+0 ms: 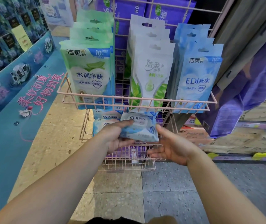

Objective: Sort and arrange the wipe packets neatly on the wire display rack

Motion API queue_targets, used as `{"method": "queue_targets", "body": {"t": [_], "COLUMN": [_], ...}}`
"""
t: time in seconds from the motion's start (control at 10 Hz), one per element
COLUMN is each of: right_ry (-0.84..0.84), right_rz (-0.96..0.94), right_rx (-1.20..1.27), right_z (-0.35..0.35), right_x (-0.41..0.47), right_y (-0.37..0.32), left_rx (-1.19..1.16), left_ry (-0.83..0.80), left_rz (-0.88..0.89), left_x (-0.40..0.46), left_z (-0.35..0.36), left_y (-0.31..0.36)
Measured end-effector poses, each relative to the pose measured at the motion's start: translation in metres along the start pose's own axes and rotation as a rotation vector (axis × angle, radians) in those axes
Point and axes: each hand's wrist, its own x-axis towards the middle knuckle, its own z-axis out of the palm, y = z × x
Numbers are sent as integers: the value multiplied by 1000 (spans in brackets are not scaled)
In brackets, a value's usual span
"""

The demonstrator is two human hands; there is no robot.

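Observation:
A pink wire display rack point(137, 99) holds three upright rows in its upper basket: green packets point(90, 73) on the left, white leaf-print packets point(150, 73) in the middle, blue EDI packets point(196, 78) on the right. Below that basket, my left hand point(116, 136) grips a small blue-and-white EDI wipe packet point(139, 128) by its left side. My right hand point(169, 146) is spread with the palm up, its thumb touching the packet's right edge. Blue "999" packets point(108, 118) lie stacked on the lower shelf behind my left hand.
A lower pink wire shelf point(129, 160) juts out under my hands. A blue promotional floor display point(20, 88) fills the left. Purple tissue packs point(235, 110) and cardboard boxes point(242, 141) crowd the right. Speckled tile floor point(161, 191) lies below.

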Motion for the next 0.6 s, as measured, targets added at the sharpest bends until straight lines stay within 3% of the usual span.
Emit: {"method": "queue_targets", "body": {"t": [0.1,0.2,0.3,0.4,0.6], "right_ry": [261,465,441,468,536], "right_rz": [-109,-80,51,33,-41], "right_rx": [-39,-599,-1117,-1054,-987], "right_z": [5,3,3,3,7], "right_x": [11,23,28,36,42], "right_y": [-8,-19,-20,-5,2], "left_rx": [278,819,1342,1616,1573], "left_ry": [74,283,421,398,392], "left_rz": [-16,115,287,334,417], "left_x": [-2,7,22,32,38], "left_z": [7,13,15,15,11], "left_y": [0,2,1,-13,-14]}}
